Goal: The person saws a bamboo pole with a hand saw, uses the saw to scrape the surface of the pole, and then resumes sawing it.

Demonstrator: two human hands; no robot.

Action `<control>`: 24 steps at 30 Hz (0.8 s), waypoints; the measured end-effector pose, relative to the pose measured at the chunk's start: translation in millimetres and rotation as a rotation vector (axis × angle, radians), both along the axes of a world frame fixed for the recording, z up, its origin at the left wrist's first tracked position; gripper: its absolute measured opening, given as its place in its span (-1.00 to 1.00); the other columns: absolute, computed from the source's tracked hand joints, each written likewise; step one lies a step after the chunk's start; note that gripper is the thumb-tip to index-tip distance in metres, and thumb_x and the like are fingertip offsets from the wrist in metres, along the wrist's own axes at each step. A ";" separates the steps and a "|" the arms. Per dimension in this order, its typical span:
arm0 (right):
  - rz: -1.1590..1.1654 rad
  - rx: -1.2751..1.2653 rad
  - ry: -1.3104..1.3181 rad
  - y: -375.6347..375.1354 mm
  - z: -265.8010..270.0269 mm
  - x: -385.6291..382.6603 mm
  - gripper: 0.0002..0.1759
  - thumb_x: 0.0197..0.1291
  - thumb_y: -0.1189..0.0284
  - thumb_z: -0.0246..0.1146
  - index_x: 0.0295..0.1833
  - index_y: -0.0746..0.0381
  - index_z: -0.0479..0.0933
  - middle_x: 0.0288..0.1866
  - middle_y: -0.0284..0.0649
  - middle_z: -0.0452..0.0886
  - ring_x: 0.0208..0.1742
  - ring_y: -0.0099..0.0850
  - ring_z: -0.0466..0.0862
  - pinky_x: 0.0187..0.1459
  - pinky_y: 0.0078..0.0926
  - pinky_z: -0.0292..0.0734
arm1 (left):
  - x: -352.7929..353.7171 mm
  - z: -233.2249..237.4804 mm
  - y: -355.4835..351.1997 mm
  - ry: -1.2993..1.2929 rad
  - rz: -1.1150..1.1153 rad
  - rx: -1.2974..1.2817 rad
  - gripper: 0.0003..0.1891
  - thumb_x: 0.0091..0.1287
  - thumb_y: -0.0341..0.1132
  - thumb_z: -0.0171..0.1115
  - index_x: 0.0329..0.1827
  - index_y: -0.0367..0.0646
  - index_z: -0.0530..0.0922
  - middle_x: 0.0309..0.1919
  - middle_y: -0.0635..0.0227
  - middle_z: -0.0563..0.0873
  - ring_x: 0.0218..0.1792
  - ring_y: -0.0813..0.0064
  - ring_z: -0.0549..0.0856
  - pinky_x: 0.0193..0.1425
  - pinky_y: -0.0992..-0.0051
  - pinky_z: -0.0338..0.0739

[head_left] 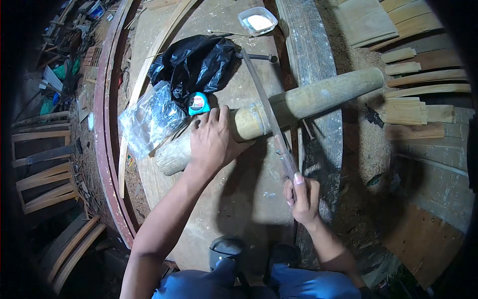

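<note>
A thick, pale bamboo pole (328, 97) lies slantwise over the work board, its far end up at the right. My left hand (210, 142) is wrapped over the pole left of a joint ring and presses on it. In my right hand (303, 200) is the handle end of a long, narrow handsaw (263, 97), with the thumb laid along its top. The blade crosses the pole just right of the ring; its teeth cannot be made out. A turquoise tape measure (199, 103) rests beyond my left hand.
Behind the pole lie a black plastic bag (199, 62), a clear plastic bag (152, 119) and a metal tube (261, 58). A tub of white stuff (258, 21) stands at the back. A thick plank (311, 45) runs along the right, with cut wood pieces (406, 112) beyond.
</note>
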State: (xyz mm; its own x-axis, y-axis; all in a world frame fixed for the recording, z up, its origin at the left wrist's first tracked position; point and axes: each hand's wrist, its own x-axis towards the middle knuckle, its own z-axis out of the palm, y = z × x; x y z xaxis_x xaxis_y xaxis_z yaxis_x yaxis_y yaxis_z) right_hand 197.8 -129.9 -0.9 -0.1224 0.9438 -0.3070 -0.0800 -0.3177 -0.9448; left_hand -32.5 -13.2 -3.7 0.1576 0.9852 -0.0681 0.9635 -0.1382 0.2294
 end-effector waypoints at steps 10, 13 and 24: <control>-0.037 -0.050 -0.184 14.9 21.0 -15.0 -0.37 0.59 0.15 0.03 -0.58 0.29 0.38 -0.69 -0.30 0.39 -0.62 -0.49 0.43 -0.50 -0.41 0.26 | 15.4 6.9 22.9 0.029 -0.043 -0.166 -0.11 -0.07 0.28 0.58 0.11 -0.25 0.47 -0.06 0.02 0.73 -0.02 0.04 0.78 -0.01 0.06 0.68; -0.166 0.048 -0.192 12.7 12.3 -26.8 -0.36 0.64 0.09 -0.06 -0.58 0.18 0.30 -0.69 -0.36 0.34 -0.68 -0.58 0.31 -0.57 -0.52 0.17 | 13.7 3.6 26.0 0.035 -0.040 -0.148 -0.11 -0.07 0.31 0.56 0.11 -0.25 0.48 -0.10 -0.03 0.74 -0.06 0.00 0.79 -0.07 0.10 0.70; -0.160 0.024 -0.229 1.9 4.4 -26.6 -0.31 0.59 0.13 0.04 -0.66 0.26 0.37 -0.74 -0.32 0.38 -0.67 -0.47 0.42 -0.53 -0.38 0.25 | 17.3 8.5 14.5 0.036 -0.060 -0.089 -0.17 0.01 0.32 0.50 0.07 -0.24 0.54 -0.16 -0.04 0.77 -0.14 0.03 0.81 -0.09 0.11 0.71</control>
State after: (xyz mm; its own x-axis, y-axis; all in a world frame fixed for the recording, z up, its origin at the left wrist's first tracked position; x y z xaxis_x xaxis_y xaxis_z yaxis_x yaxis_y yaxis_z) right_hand 171.2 -128.0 3.5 0.0986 0.9530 -0.2866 0.0896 -0.2953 -0.9512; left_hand -15.2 1.3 4.7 0.2118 0.9638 -0.1619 0.9619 -0.1763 0.2089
